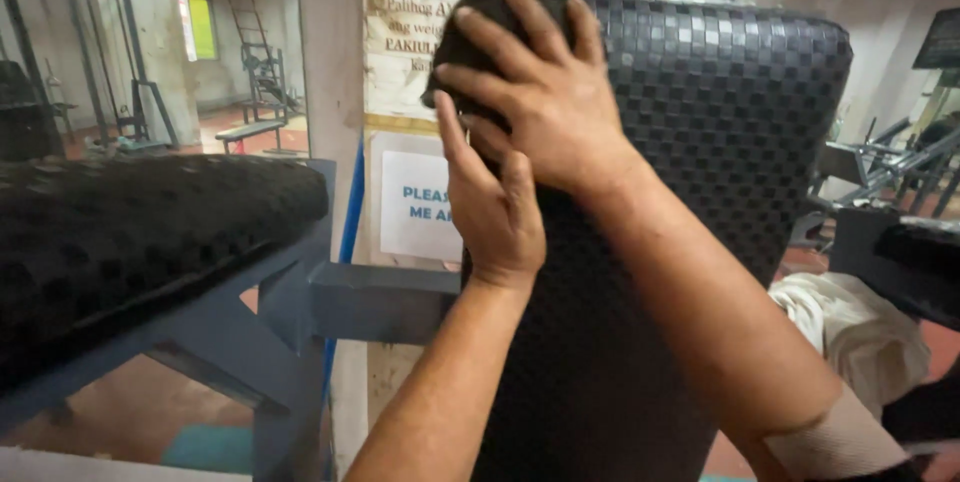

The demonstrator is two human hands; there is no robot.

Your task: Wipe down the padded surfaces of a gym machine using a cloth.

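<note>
A tall black checker-textured back pad (720, 142) of a gym machine stands upright in front of me. My right hand (535, 77) presses a dark cloth (480, 7) against the pad's upper left corner, fingers spread over it. My left hand (490, 207) sits just below, gripping the pad's left edge with its thumb pointing up. Most of the cloth is hidden under my right hand.
A black textured arm pad (130, 232) on a blue-grey steel frame (300, 312) lies at the left. Paper signs (415, 202) hang on the pillar behind. A white towel (860, 327) lies at the right. Other gym machines (890, 167) stand in the background.
</note>
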